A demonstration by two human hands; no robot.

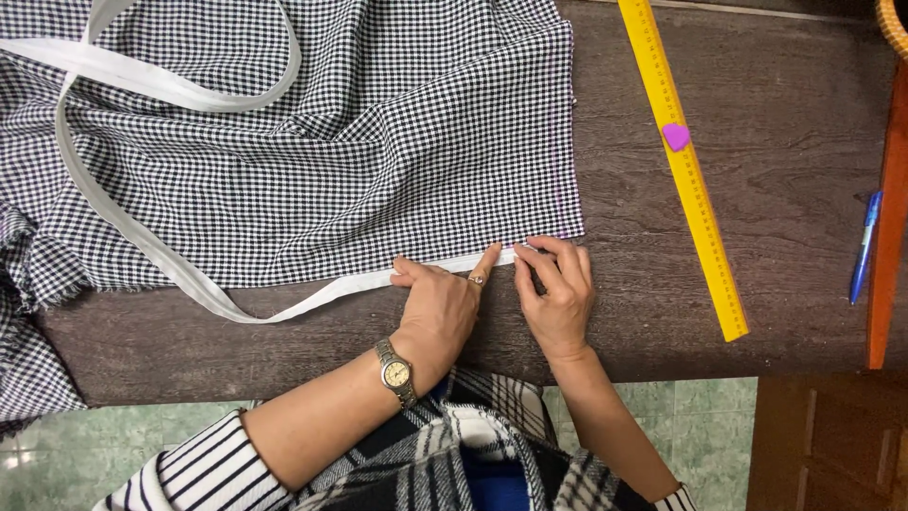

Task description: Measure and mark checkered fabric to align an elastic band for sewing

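Overhead view of a dark wooden table (785, 142) with a length of black-and-white checked fabric (312, 161) spread across its left half. A white tape (284, 305) loops over the cloth, trails off its lower edge onto the bare wood, then runs back along that edge to the near right corner, where both hands work. The left hand (437, 305), with a ring and a wristwatch (395, 373), lies flat on the tape, forefinger stretched out along it and pressing it to the cloth; it grips nothing. The right hand (558, 289) has its fingers curled, the tips closed on the tape end and the fabric corner together; whether the thumb is under the cloth cannot be seen. The step in hand appears to be laying the tape flush to the cut edge. It is best done with the left forefinger pinning close behind the right fingertips, the tape kept untwisted and level with the checks, and the cloth not stretched. A yellow ruler (683, 161) bearing a purple heart-shaped chalk (675, 135) lies well to the right; a blue pen (864, 248) sits beside an orange-brown strip (887, 227) at the far right
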